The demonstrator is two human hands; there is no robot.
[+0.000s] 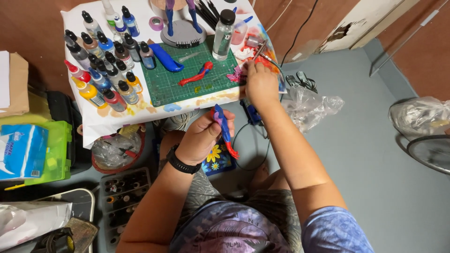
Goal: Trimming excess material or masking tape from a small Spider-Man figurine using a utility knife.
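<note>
My left hand grips a blue and red painted figure limb in front of the table edge, its red end pointing down. My right hand reaches to the table's right side and holds an airbrush near a pink paint-stained spot. A second red and blue limb lies on the green cutting mat. A figure's blue legs stand on a grey round base behind the mat.
Several dropper paint bottles crowd the table's left half. A clear bottle with a black cap and a blue knife sit by the mat. Plastic bags lie on the grey floor. A green box and tissue pack sit left.
</note>
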